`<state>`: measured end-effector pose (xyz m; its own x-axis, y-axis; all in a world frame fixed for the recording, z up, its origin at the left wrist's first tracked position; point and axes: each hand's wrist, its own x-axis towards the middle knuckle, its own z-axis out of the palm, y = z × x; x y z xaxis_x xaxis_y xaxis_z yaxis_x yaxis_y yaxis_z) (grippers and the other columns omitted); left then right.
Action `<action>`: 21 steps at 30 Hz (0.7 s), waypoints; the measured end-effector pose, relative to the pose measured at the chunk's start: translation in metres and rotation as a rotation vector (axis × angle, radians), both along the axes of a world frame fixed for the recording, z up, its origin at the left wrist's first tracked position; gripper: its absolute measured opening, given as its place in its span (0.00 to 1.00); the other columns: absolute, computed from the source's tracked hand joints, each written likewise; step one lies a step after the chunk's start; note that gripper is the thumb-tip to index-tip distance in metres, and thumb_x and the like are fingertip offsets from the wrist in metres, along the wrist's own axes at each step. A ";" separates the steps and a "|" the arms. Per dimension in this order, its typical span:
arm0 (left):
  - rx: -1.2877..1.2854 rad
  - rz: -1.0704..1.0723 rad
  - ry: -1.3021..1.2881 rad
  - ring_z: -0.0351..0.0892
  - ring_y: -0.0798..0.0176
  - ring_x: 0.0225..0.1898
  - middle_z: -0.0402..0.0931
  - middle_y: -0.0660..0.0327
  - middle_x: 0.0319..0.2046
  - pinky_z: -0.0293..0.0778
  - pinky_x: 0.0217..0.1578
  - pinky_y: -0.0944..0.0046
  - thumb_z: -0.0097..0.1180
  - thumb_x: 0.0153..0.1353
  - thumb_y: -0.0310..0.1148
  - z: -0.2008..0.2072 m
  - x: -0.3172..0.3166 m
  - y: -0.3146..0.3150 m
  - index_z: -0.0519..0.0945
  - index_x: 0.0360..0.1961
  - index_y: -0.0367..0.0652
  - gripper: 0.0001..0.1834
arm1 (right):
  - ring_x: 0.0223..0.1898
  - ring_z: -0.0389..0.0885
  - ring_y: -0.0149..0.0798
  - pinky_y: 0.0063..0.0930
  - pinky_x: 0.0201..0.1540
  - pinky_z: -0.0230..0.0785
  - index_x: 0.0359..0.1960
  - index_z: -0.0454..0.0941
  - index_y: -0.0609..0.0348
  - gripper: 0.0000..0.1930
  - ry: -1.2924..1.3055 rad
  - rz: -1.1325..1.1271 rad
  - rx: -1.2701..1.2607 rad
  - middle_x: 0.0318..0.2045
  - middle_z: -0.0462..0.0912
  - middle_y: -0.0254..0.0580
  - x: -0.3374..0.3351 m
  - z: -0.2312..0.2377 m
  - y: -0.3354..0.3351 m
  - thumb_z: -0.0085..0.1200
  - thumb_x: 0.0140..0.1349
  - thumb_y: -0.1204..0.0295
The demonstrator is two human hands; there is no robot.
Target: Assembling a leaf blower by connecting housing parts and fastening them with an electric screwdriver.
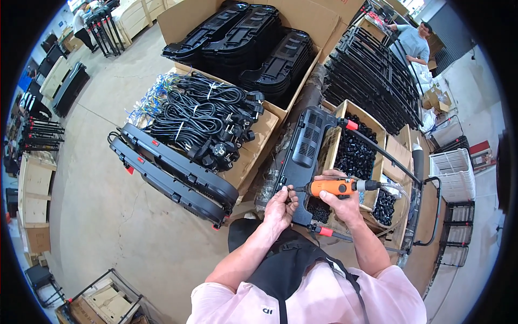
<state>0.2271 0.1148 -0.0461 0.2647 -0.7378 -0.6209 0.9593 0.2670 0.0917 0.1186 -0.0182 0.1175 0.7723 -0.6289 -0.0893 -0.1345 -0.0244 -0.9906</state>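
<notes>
My right hand (342, 204) is wrapped round an orange inline power screwdriver (329, 188) with a hose at its rear end. The driver lies nearly level and its tip points left. My left hand (281, 207) is closed in a pinch right at that tip, beside the edge of a black plastic housing (306, 143). What the pinched fingers hold is too small to make out. The housing has vent slots and sits on a black tube frame (394, 159) with red collars (325, 231). My right hand and the driver cover part of the housing.
Wooden bins hold small black parts (356, 148). Bundled black power cables (197, 119) lie on cardboard to the left, next to two long black housings (172, 170). Black moulded covers (240, 32) fill a far carton. Black frames (372, 75) are stacked at right, near another person (415, 46).
</notes>
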 end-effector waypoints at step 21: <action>-0.113 0.072 0.073 0.80 0.67 0.37 0.79 0.65 0.39 0.83 0.41 0.65 0.51 0.79 0.33 -0.010 -0.003 -0.002 0.77 0.61 0.41 0.15 | 0.60 0.83 0.38 0.34 0.65 0.76 0.64 0.71 0.64 0.29 0.071 0.077 -0.068 0.58 0.83 0.50 0.018 -0.029 0.007 0.68 0.62 0.79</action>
